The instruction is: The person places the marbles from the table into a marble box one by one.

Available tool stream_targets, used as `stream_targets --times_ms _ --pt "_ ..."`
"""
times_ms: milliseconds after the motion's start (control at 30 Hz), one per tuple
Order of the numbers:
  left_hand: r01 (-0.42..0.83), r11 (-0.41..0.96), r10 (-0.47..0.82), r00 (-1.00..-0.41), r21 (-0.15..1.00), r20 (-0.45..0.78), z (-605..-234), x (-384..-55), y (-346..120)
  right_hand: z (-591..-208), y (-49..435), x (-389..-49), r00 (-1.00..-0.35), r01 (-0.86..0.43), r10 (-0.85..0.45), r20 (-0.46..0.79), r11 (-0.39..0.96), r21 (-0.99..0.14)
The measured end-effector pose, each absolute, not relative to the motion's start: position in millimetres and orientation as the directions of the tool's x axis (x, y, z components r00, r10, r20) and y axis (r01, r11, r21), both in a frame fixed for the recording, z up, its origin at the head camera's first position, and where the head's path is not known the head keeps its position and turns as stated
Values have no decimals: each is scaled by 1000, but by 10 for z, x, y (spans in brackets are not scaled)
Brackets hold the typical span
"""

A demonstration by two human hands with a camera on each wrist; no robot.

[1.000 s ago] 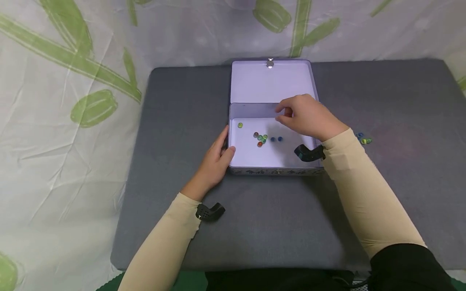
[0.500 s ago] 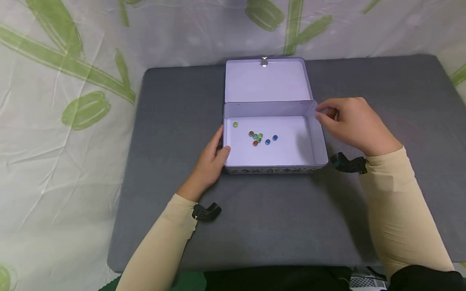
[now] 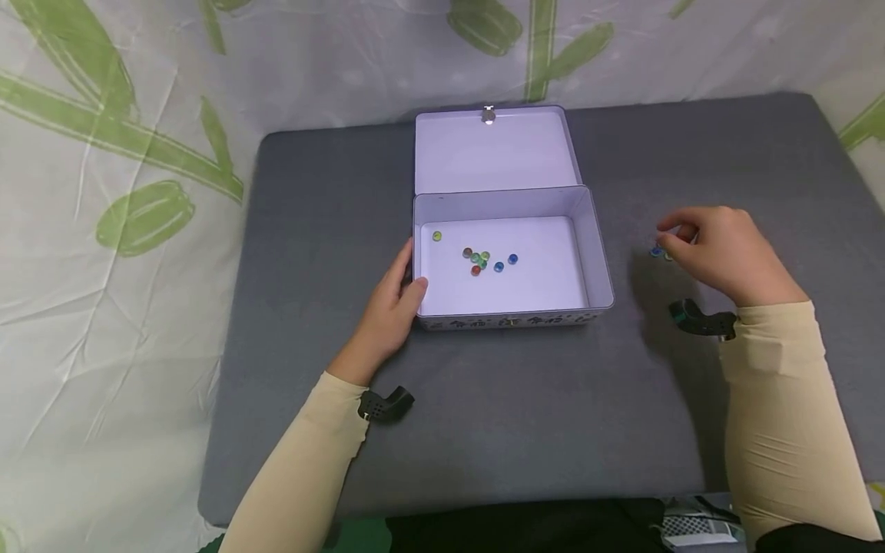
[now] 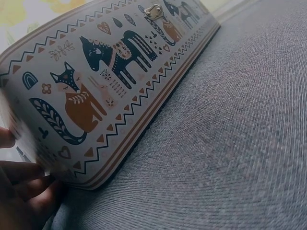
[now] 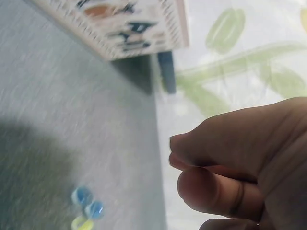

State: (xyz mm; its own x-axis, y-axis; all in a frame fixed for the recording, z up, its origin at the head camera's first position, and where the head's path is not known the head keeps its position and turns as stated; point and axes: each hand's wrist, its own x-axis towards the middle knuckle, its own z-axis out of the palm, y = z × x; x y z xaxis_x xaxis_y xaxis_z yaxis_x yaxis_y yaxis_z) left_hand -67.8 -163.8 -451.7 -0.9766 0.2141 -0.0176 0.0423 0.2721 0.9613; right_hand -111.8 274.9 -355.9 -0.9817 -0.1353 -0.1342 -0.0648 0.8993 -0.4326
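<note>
A white tin box (image 3: 553, 288) stands with its hinged lid (image 3: 494, 150) laid back. Inside it lie several glass marbles: a clump of green and reddish ones (image 3: 475, 259), two blue ones (image 3: 506, 263) and a lone yellow-green one (image 3: 437, 236). My left hand (image 3: 383, 319) holds the box's left side, thumb at the rim and fingers along the outer wall. To the right of the box, my right hand (image 3: 729, 250) hovers over the table with bent fingers and nothing between them. Below its fingertips lie blue marbles (image 5: 88, 202) and a yellow-green marble (image 5: 82, 223), partly hidden in the head view.
A grey cloth-covered table (image 3: 539, 415) carries everything. A white curtain with green leaf prints (image 3: 332, 61) hangs along its back and left. Fox and horse drawings decorate the box's front wall (image 4: 115, 72), with a metal clasp part (image 4: 154, 12).
My right hand has moved from above the box out to the right, over the marbles on the table. The left hand stays at the box. The head view has shifted slightly.
</note>
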Motion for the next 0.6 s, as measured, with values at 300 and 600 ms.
stream_targets --times_ms 300,600 --pt "66 304 213 -977 950 0 -4516 -674 -1649 -3738 2960 -1124 -971 -19 -112 -212 917 -398" --pt "74 297 217 -976 952 8 -4515 -674 -1644 -3915 3069 -1129 -968 -5 -100 -232 926 -378"
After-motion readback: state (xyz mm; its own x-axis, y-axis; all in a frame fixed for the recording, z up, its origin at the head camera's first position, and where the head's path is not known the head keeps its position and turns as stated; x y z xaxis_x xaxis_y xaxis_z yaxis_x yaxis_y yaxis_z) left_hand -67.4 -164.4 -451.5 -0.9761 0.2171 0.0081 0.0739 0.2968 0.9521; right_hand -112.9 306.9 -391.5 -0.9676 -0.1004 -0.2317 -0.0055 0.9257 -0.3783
